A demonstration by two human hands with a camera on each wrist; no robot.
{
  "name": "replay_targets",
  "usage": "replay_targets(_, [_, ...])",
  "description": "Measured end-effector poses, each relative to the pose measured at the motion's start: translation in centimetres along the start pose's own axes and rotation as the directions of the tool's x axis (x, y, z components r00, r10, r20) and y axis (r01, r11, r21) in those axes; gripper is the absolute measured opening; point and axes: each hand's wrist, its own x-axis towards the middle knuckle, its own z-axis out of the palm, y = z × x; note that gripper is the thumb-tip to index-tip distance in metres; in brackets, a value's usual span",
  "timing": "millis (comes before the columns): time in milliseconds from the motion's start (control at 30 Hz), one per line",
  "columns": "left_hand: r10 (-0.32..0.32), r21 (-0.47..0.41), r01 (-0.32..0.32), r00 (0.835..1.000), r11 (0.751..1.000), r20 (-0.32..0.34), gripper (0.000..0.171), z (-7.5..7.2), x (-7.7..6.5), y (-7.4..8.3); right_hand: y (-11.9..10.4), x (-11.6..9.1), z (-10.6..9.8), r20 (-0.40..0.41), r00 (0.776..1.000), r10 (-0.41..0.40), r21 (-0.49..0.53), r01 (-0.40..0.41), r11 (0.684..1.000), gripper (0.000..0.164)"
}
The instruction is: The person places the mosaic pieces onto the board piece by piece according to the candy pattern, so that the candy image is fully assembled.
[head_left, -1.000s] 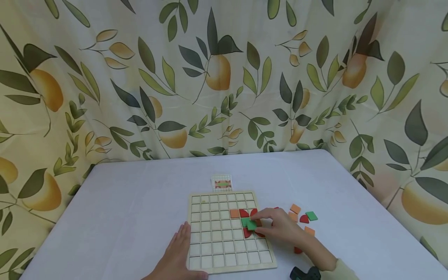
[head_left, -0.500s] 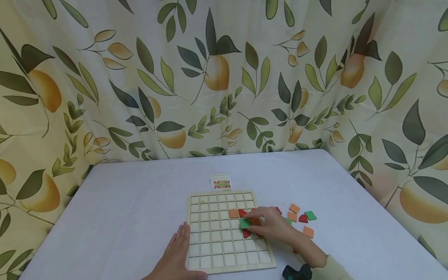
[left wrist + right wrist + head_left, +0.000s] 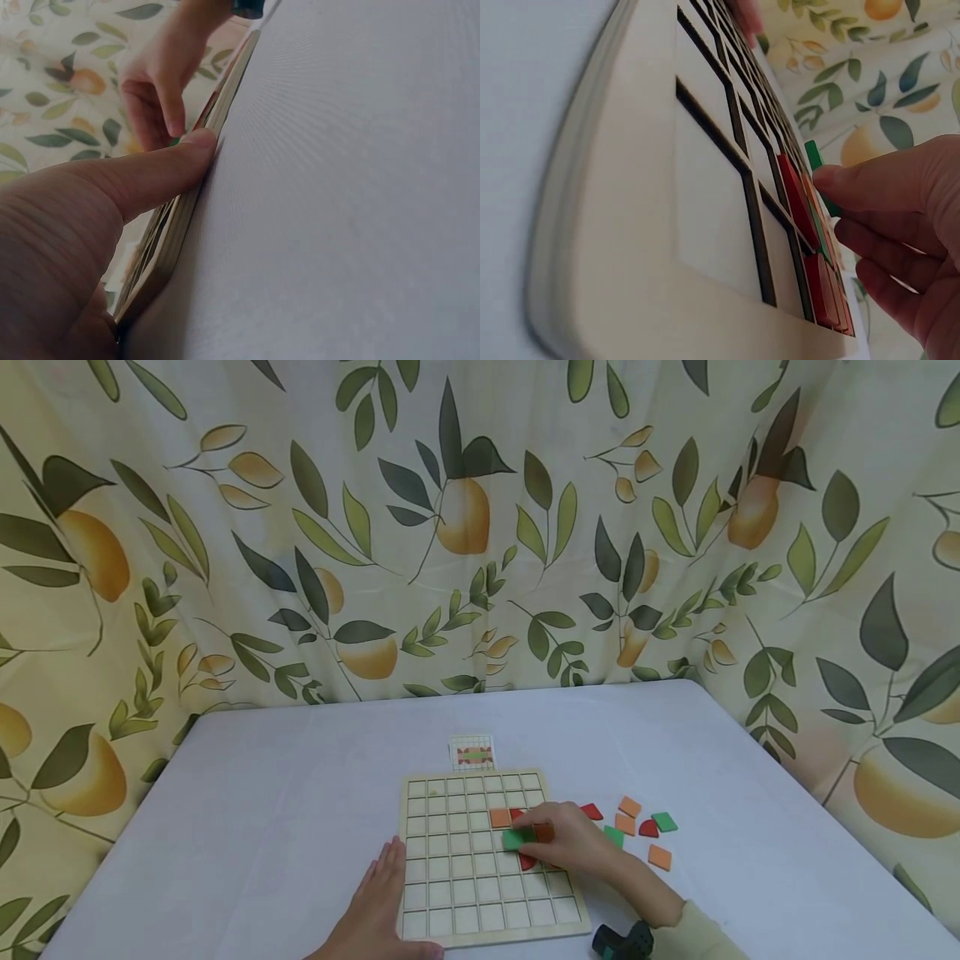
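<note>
In the head view, a wooden grid board [image 3: 452, 891] lies on the white table. My left hand [image 3: 371, 906] rests along its left side with straight fingers; the thumb lies on the front edge. Between thumb and fingertips, my right hand [image 3: 577, 842] pinches a green square tile [image 3: 814, 156], which stands up from the board in the right wrist view. Around it in the grid sit an orange square tile [image 3: 500, 818], a red rounded tile [image 3: 527, 862] and an orange-brown tile [image 3: 544, 833]. The right hand hides part of the tiles on the board.
Loose tiles lie right of the board, among them an orange square [image 3: 660, 857], a green square [image 3: 664, 822] and a red rounded piece [image 3: 649, 828]. A pattern card [image 3: 472, 742] lies behind the board. A black device [image 3: 624, 941] sits at the right wrist. A leaf-and-fruit curtain [image 3: 465, 610] hangs behind.
My right hand has moved left over the board with the green tile. More of the loose tiles on the right now show. The left hand has stayed in place.
</note>
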Motion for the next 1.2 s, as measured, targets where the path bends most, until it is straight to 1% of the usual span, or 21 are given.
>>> replay_targets(200, [-0.013,0.003,0.013,1.0,1.0,0.002,0.133,0.0,0.0,0.1,-0.1,0.4,0.4,0.005,1.0,0.022,0.032,-0.022,0.999,0.027])
replay_targets(333, [-0.016,0.0,0.016,1.0,1.0,0.005,0.133,-0.1,0.0,0.2,0.0,0.6,0.5,0.013,0.999,0.041,0.036,-0.042,0.998,0.027])
replay_targets(600, [0.006,-0.005,-0.006,1.0,1.0,0.001,0.13,-0.1,-0.1,0.1,0.0,0.9,0.8,0.001,0.998,0.057,0.054,-0.057,0.997,0.026])
replay_targets(1067, [0.004,-0.016,-0.004,1.0,1.0,0.004,0.129,0.0,-0.2,0.0,-0.3,1.1,1.0,-0.013,1.0,0.012,0.05,-0.011,0.999,0.026])
replay_targets(1200, [0.013,-0.011,-0.013,1.0,1.0,-0.001,0.129,0.0,-0.2,0.0,-0.4,1.1,1.0,-0.021,1.0,0.0,0.039,0.001,0.999,0.026])
